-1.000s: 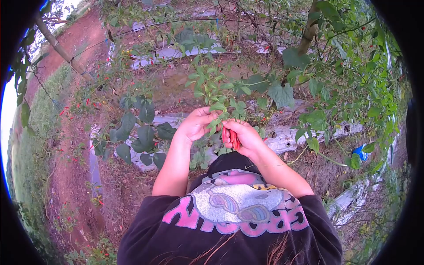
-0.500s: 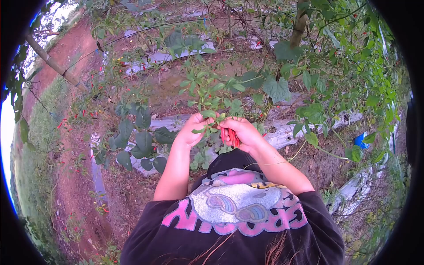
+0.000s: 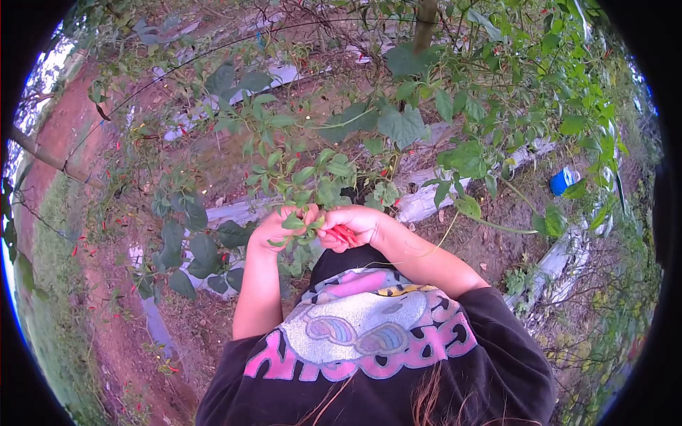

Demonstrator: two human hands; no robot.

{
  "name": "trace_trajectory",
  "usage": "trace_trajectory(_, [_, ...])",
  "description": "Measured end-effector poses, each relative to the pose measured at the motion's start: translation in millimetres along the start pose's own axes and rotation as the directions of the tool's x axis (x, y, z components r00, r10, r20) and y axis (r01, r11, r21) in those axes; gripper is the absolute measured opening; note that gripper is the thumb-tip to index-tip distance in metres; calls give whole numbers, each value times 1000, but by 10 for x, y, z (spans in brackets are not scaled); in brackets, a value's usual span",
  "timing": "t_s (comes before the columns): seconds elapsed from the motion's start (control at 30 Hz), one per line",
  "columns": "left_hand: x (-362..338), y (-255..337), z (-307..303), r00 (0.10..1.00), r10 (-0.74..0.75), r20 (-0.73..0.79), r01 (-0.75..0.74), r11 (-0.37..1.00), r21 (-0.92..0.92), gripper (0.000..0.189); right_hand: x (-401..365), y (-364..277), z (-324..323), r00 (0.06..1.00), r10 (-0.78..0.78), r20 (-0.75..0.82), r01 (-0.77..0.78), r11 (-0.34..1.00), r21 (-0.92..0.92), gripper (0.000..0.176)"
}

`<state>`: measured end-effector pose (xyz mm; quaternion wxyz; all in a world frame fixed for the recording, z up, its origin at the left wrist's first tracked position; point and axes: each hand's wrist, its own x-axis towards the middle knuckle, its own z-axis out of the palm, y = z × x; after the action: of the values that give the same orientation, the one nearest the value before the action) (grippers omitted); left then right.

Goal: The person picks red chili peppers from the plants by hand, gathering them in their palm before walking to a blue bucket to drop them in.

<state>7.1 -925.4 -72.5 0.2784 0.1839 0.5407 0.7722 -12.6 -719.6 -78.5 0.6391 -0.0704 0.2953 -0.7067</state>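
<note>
Several red chili peppers lie bunched in my right hand, its fingers curled round them. Close beside it, my left hand is closed at a leafy chili plant, and green leaves poke out between its fingers. The two hands nearly meet, and the right fingertips touch the same leaves. Exactly what the left fingers pinch is hidden by foliage.
A blue container stands on the ground at right. Plastic mulch sheeting covers the planting rows. A wooden post rises at the back, a thin line crosses above, and broad-leaved vines hang at right.
Both hands sit slightly lower and further left in the view, as the whole scene has shifted left. My right hand has turned, so the chili peppers now lie more sideways and are less exposed.
</note>
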Motion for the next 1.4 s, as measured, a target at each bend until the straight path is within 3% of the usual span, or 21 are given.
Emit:
trace_trajectory(0.07, [20, -34, 9, 999, -35, 8, 35, 999, -28, 25, -25, 20, 3, 999, -27, 40, 26, 1000, 11, 19])
trace_trajectory(0.17, [156, -137, 23, 930, 323, 173, -181, 815, -550, 25, -119, 35, -75, 981, -140, 134, 132, 989, 69, 22])
trace_trajectory(0.23, [150, -44, -68, 927, 368, 67, -248, 737, -628, 21, -278, 7, -201, 962, -237, 136, 208, 958, 198, 24])
trace_trajectory(0.27, [138, -6, -130, 923, 385, 11, -281, 693, -664, 20, -368, 26, -296, 961, -264, 76, 238, 938, 250, 22])
trace_trajectory(0.33, [158, -20, -211, 930, 364, 41, -263, 741, -617, 15, -545, 64, -376, 914, -305, -269, 367, 902, 226, 19])
trace_trajectory(0.4, [166, 13, -191, 959, 283, -7, -236, 784, -575, 21, -665, 130, -664, 817, -392, -423, 511, 833, 213, 15])
trace_trajectory(0.43, [202, -95, -208, 955, 295, 33, -209, 747, -631, 33, -733, 156, -824, 758, -428, -492, 580, 788, 207, 13])
trace_trajectory(0.53, [313, -291, -101, 998, 66, -1, -50, 750, -660, 38, -854, 147, -1208, 569, -472, -673, 735, 659, 159, 10])
trace_trajectory(0.57, [382, -357, -51, 1000, 9, 14, 2, 774, -633, 35, -858, 112, -1290, 531, -481, -698, 738, 667, 102, 9])
trace_trajectory(0.67, [681, -548, 51, 972, -210, -108, 174, 946, -273, 31, -851, -11, -1475, 389, -495, -777, 709, 699, -90, 10])
trace_trajectory(0.77, [1143, -466, 240, 943, -206, -260, 244, 962, 121, 24, -731, -81, -1605, 189, -521, -832, 633, 712, -302, 14])
trace_trajectory(0.8, [1308, -445, 274, 938, -188, -291, 265, 930, 256, 24, -705, -90, -1646, 182, -529, -829, 627, 712, -316, 13])
trace_trajectory(0.9, [1796, -578, 275, 959, 66, -274, 97, 836, 540, 23, -615, -94, -1698, 155, -561, -813, 640, 684, -350, 10])
trace_trajectory(1.0, [2196, -769, 214, 939, 64, -337, 223, 634, 741, 24, -621, -55, -1707, 199, -565, -801, 576, 728, -370, 8])
trace_trajectory(1.17, [2487, -1006, 180, 904, -11, -427, 388, 439, 810, 24, -626, -110, -1629, 136, -574, -807, 482, 750, -453, 9])
trace_trajectory(1.3, [2534, -969, 187, 903, -115, -414, 413, 497, 763, 24, -671, -131, -1534, 158, -550, -820, 458, 777, -433, 10])
trace_trajectory(1.4, [2545, -964, 191, 907, -189, -377, 420, 462, 781, 24, -765, -53, -1497, 259, -552, -793, 505, 777, -376, 11])
